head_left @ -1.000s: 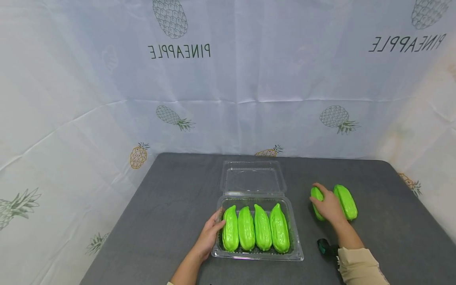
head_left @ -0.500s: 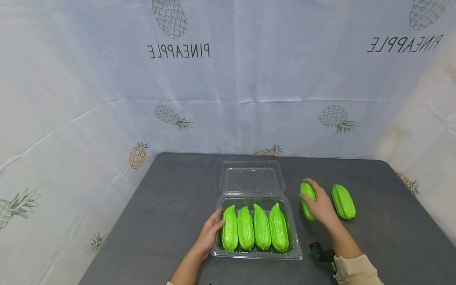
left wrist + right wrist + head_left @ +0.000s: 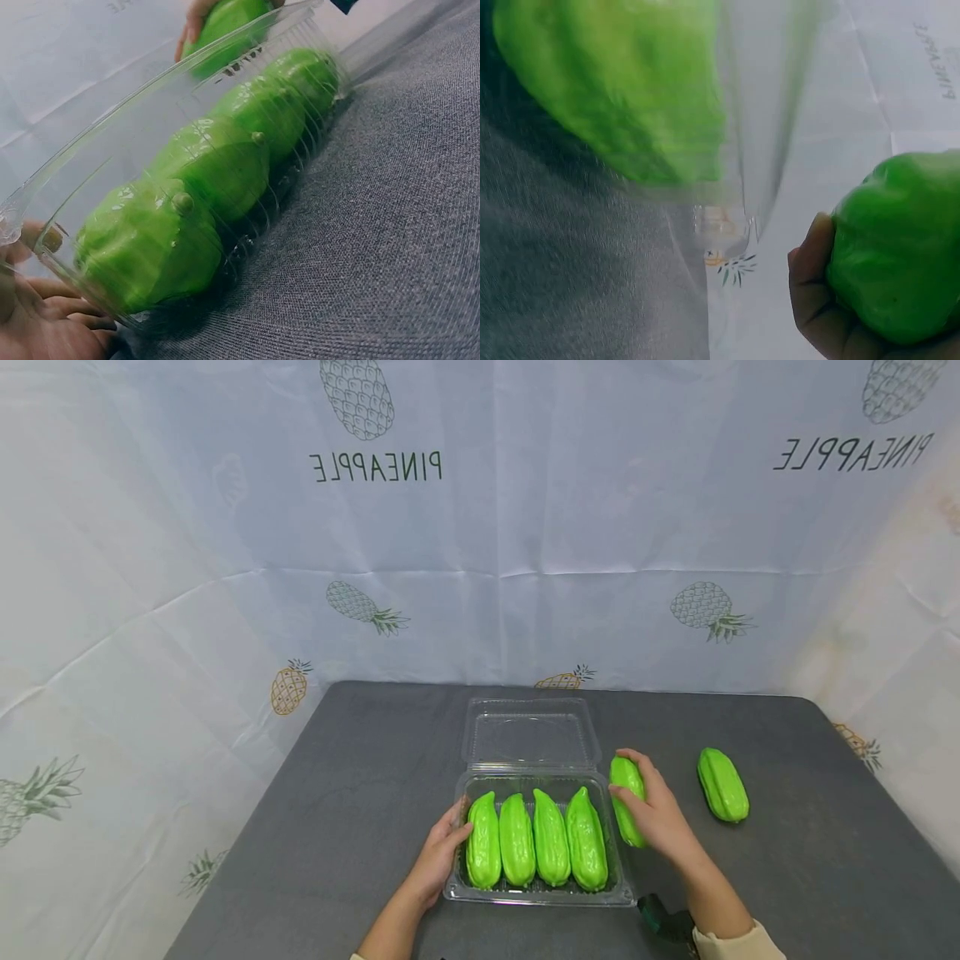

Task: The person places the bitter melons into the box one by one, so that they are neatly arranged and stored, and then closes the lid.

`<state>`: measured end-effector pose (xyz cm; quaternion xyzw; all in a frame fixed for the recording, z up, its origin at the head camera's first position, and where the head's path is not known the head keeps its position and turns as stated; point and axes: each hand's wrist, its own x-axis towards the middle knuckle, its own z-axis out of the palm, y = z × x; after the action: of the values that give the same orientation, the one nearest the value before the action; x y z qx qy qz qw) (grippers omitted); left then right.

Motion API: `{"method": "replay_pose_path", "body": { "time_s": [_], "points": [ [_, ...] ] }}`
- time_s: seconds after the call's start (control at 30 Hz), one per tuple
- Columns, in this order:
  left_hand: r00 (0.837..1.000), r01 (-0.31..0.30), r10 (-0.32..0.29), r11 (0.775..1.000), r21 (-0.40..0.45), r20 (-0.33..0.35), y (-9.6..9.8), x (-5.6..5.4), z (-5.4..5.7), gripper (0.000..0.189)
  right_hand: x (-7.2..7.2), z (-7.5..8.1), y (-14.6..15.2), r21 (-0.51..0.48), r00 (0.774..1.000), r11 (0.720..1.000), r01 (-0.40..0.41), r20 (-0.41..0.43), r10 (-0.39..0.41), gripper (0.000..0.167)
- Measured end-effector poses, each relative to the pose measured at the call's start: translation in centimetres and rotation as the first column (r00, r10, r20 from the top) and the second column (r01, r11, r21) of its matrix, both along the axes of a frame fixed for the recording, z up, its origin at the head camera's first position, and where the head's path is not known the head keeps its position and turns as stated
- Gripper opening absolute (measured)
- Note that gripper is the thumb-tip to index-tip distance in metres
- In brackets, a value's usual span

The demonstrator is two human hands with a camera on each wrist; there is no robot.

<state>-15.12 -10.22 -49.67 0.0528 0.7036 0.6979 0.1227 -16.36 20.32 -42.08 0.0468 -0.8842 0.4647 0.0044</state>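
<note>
A clear plastic clamshell box (image 3: pixel 540 897) stands on the table, its lid laid back. Several glossy bright green, ridged gourds (image 3: pixel 551 839) lie side by side in it. My left hand (image 3: pixel 433 864) grips the box's left wall, thumb at the rim; in the left wrist view its fingers (image 3: pixel 71 306) curl along the outside. Just right of the box, my right hand (image 3: pixel 660 814) holds another green gourd (image 3: pixel 627 797). In the right wrist view, fingers wrap around this gourd (image 3: pixel 900 247), seen beside the box wall and raised near rim height.
One more green gourd (image 3: pixel 723 785) lies on the dark grey table (image 3: pixel 360 793), farther right. The open lid (image 3: pixel 532 735) extends behind the box. A dark strap-like thing (image 3: pixel 663 920) is at the right wrist. Behind the table hangs a white pineapple-print curtain (image 3: pixel 480 527).
My right hand has carried its gourd leftward, away from the lone gourd on the right and up to the box's right side. The left hand and box have stayed in place.
</note>
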Motion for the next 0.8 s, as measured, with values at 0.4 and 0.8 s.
{"method": "replay_pose_path", "body": {
  "time_s": [0.4, 0.8],
  "points": [
    [1.0, -0.008, 0.008, 1.0, 0.007, -0.005, 0.0, 0.0, 0.0, 0.06, 1.2, 0.3, -1.9, -0.041, 0.999, 0.999, -0.031, -0.01, 0.031, 0.049],
    [1.0, -0.005, 0.005, 1.0, -0.001, 0.003, 0.0, 0.0, 0.0, 0.06, 1.5, 0.3, -5.6, -0.117, 0.998, 0.991, -0.061, 0.011, 0.063, 0.047]
  ]
}}
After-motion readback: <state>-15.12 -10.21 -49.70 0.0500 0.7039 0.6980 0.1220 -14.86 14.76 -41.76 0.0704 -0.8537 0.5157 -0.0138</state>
